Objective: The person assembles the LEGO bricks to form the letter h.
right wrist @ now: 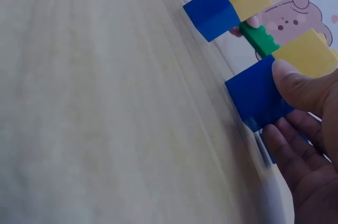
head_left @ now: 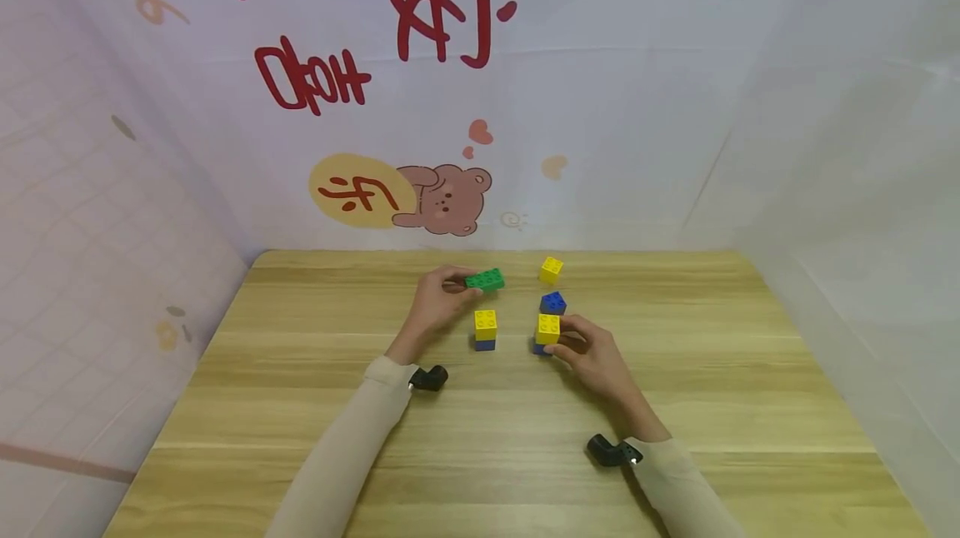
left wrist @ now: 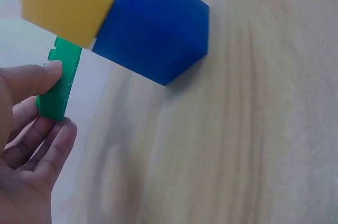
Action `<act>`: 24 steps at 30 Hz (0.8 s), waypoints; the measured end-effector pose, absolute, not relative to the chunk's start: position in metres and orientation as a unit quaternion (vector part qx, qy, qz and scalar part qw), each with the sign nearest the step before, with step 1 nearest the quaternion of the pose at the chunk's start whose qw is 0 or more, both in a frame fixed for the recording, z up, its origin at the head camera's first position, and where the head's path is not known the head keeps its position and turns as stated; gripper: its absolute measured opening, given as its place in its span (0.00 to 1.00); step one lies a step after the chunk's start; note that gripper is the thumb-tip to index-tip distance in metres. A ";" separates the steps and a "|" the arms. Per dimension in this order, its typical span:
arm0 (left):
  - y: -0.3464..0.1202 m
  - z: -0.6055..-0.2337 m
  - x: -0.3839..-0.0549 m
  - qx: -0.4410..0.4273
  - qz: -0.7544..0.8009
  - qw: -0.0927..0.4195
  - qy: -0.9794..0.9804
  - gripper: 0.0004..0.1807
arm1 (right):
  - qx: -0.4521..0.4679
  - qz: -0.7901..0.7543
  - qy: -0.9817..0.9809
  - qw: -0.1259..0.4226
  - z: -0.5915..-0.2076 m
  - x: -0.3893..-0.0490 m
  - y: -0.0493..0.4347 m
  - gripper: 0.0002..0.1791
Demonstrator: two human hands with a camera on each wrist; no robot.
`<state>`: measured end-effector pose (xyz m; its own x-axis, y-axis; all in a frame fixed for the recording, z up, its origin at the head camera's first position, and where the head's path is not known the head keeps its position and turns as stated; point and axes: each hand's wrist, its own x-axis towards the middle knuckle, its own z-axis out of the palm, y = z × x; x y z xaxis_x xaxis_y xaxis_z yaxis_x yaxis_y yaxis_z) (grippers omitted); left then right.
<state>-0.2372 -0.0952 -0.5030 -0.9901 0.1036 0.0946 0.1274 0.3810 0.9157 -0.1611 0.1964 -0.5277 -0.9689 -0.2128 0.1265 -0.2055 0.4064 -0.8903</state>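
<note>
My left hand (head_left: 440, 302) pinches a flat green toy brick (head_left: 485, 280) by its left end, thumb against one side in the left wrist view. A stack of a yellow brick (head_left: 485, 322) on a blue brick (head_left: 485, 345) stands just in front of that hand. To its right, my right hand (head_left: 597, 357) grips a second stack, a yellow brick (head_left: 548, 328) over a blue brick (right wrist: 257, 93). In the right wrist view the thumb presses that stack's side, with fingers on the other side.
Behind the right stack lies another blue brick (head_left: 553, 302). Farther back is a single yellow brick (head_left: 551, 270), near the far edge of the wooden table (head_left: 480, 471). A printed white cloth (head_left: 615, 105) hangs behind the table.
</note>
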 end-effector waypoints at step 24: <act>-0.102 -0.481 -0.206 -0.119 -0.613 0.012 -0.781 0.17 | -0.144 -0.531 0.835 0.012 -0.532 -0.171 0.171 0.21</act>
